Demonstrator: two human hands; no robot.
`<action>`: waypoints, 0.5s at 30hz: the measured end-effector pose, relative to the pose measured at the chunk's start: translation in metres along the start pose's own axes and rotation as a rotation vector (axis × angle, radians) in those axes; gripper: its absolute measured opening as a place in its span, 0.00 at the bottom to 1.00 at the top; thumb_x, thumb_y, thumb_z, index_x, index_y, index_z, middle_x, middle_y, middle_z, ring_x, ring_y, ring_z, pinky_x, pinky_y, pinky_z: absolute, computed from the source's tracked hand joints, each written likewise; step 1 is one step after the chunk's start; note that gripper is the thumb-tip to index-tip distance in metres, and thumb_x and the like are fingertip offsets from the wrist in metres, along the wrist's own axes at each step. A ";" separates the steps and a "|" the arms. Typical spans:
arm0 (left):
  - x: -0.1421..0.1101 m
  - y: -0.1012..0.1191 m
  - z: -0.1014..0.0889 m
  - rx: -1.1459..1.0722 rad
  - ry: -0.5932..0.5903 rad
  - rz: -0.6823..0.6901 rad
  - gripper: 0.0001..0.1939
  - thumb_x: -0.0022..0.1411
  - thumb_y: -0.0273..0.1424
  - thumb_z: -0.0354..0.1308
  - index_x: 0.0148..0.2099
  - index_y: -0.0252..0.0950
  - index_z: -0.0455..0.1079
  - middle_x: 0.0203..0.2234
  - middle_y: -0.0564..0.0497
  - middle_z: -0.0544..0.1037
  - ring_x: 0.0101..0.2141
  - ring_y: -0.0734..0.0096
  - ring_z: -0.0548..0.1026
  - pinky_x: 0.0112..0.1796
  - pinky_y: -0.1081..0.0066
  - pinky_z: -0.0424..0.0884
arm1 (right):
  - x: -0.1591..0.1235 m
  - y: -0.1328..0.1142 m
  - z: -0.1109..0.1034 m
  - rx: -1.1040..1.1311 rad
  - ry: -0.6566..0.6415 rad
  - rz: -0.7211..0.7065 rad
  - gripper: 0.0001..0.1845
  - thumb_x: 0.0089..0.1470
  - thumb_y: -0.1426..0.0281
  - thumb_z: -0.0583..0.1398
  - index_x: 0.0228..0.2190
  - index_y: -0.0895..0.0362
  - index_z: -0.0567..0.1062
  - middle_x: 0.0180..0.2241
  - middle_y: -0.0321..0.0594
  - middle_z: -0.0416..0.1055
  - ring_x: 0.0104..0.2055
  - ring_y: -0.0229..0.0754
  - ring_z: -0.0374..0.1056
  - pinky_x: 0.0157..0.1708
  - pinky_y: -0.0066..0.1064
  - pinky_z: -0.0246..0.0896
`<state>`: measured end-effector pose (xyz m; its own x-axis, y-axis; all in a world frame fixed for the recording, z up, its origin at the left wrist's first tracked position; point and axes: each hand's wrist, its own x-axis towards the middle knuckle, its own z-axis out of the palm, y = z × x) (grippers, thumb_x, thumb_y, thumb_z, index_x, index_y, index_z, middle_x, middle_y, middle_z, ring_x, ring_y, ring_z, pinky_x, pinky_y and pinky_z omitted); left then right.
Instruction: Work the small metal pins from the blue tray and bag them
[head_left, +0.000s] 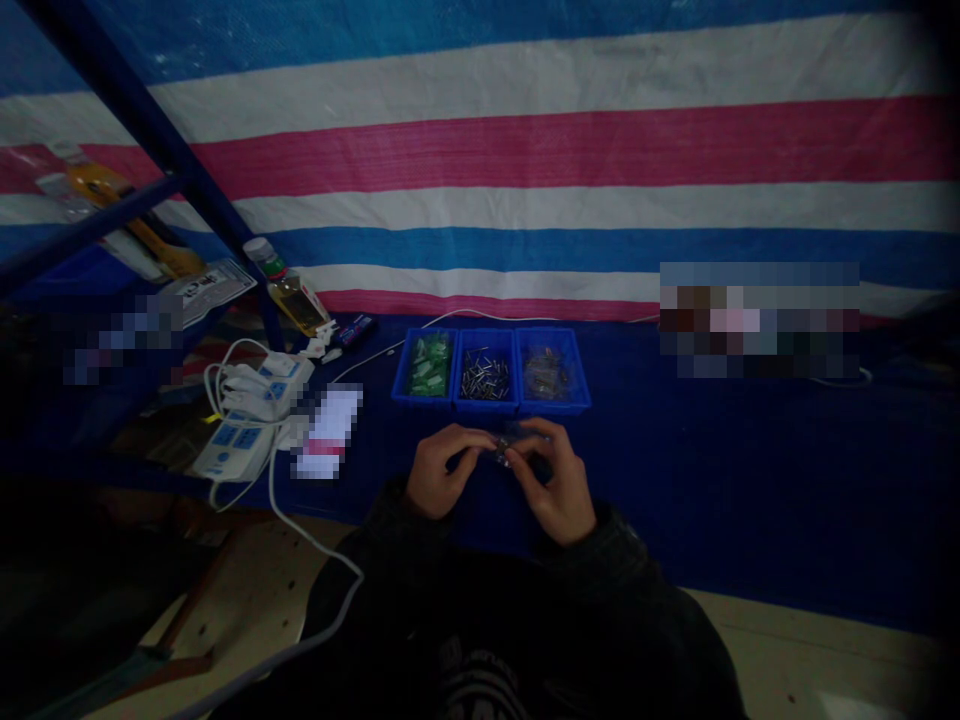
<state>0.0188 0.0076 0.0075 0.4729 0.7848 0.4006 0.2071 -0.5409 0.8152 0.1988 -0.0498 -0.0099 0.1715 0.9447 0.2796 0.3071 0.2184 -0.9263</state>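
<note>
My left hand [450, 470] and my right hand [556, 485] meet over the blue table, each closed in a pinch of thumb and fingers. Between them is a small clear plastic bag [513, 434] with something shiny in or at it, too small and dark to make out. Just beyond my hands three blue bins stand side by side. Green pieces [429, 366] fill the left bin, loose metal pins or screws [485, 378] lie in the middle one, and the right one holds clear, brownish small bags or pieces [548, 374].
To the left lie power strips [238, 440] with white plugs and tangled cables, beside a lit phone [328, 435]. A bottle [289, 290] leans near a blue metal frame [180, 170]. Striped sheeting [487, 150] hangs behind the table [750, 480]. Blurred-out items sit at the back right.
</note>
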 end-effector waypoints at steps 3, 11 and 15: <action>0.000 -0.001 -0.001 0.007 -0.007 -0.022 0.14 0.69 0.22 0.51 0.46 0.38 0.79 0.40 0.47 0.83 0.41 0.67 0.80 0.46 0.65 0.74 | 0.000 0.000 0.000 -0.003 0.044 -0.046 0.13 0.62 0.66 0.60 0.47 0.52 0.67 0.30 0.34 0.77 0.31 0.41 0.73 0.36 0.32 0.69; 0.001 -0.001 -0.002 0.003 0.027 -0.054 0.09 0.67 0.27 0.59 0.46 0.39 0.79 0.40 0.46 0.83 0.42 0.64 0.80 0.46 0.65 0.75 | 0.002 -0.006 -0.008 -0.059 -0.019 -0.080 0.12 0.64 0.70 0.55 0.45 0.53 0.78 0.38 0.41 0.80 0.38 0.44 0.77 0.41 0.35 0.71; 0.002 -0.002 -0.001 0.009 0.041 -0.039 0.07 0.66 0.30 0.62 0.44 0.39 0.80 0.39 0.46 0.83 0.42 0.63 0.79 0.47 0.62 0.75 | 0.001 -0.005 -0.006 -0.044 -0.008 -0.083 0.12 0.64 0.70 0.56 0.45 0.53 0.78 0.38 0.40 0.80 0.39 0.44 0.77 0.43 0.36 0.71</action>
<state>0.0182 0.0107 0.0075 0.4292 0.8167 0.3857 0.2321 -0.5124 0.8268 0.2035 -0.0514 -0.0036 0.1361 0.9257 0.3528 0.3606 0.2854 -0.8880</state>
